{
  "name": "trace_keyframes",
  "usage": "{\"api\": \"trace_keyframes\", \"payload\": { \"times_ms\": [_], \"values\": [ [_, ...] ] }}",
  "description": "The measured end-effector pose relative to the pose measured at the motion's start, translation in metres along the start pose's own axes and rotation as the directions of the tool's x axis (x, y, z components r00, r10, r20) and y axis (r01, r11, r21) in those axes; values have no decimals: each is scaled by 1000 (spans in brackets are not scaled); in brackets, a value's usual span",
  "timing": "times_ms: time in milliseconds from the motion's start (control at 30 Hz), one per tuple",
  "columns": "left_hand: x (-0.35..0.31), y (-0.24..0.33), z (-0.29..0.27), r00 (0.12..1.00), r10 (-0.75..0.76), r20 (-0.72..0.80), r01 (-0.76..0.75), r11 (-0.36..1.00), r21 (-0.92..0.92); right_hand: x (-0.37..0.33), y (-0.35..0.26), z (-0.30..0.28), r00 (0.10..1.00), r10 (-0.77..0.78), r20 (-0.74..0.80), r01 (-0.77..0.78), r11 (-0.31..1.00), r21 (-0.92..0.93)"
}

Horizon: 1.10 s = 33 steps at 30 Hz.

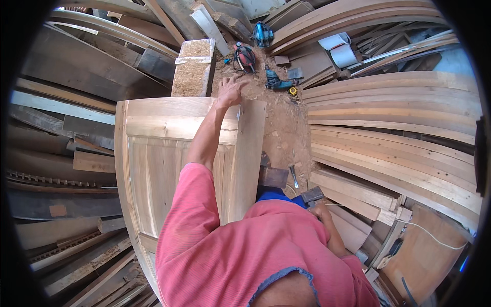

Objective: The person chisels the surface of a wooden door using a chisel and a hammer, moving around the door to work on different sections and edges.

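Dark and pale boards point(56, 204) crowd the left side of a woodshop, leading to a panelled wooden door point(163, 174) that lies left of center, its near end partly under the arm and pink shirt point(255, 240) of a person at work. Beyond its far edge sits a pale block point(192, 71) strewn with wood chips. The person's left hand point(231, 92) reaches to the door's far right corner, fingers spread wide and grasping nothing; whether the palm touches the wood cannot be told. Just past it, a red power tool point(245, 59), a teal power tool point(263, 35), a teal drill point(279, 80) and a yellow tape measure point(292, 91) rest amid the shavings, with a chisel point(293, 175) nearer. At near right, the right hand point(320, 209) is curled beside a dark block point(312, 195); how firmly it grips, if at all, is unclear. Long planks point(394, 148) fill the right side.
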State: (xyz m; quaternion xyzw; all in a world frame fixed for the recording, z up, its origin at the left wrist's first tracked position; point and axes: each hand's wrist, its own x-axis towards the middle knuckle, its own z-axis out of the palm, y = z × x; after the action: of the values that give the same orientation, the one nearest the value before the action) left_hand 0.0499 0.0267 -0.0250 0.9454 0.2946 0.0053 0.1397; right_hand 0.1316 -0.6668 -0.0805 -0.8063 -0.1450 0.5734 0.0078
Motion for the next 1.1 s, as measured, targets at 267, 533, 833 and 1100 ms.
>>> {"api": "trace_keyframes", "payload": {
  "times_ms": [267, 533, 833, 1100],
  "values": [
    [-18, -2, 13, 981, 32, 193, -26, 999, -37, -17, -13, -4, 999, 34, -25, -35, 999, -20],
    [-37, -8, -30, 974, 140, 177, -140, 990, -13, -22, -23, -2, 998, 37, -47, -39, 998, -43],
    [-89, 1, -12, 977, 200, 79, -205, 976, 66, -5, -41, -5, 998, 6, -65, -14, 994, -109],
    [-130, 7, -13, 960, 278, 23, -279, 958, 72, 7, -49, -11, 996, -26, -89, 15, 992, -129]
  ]
}}
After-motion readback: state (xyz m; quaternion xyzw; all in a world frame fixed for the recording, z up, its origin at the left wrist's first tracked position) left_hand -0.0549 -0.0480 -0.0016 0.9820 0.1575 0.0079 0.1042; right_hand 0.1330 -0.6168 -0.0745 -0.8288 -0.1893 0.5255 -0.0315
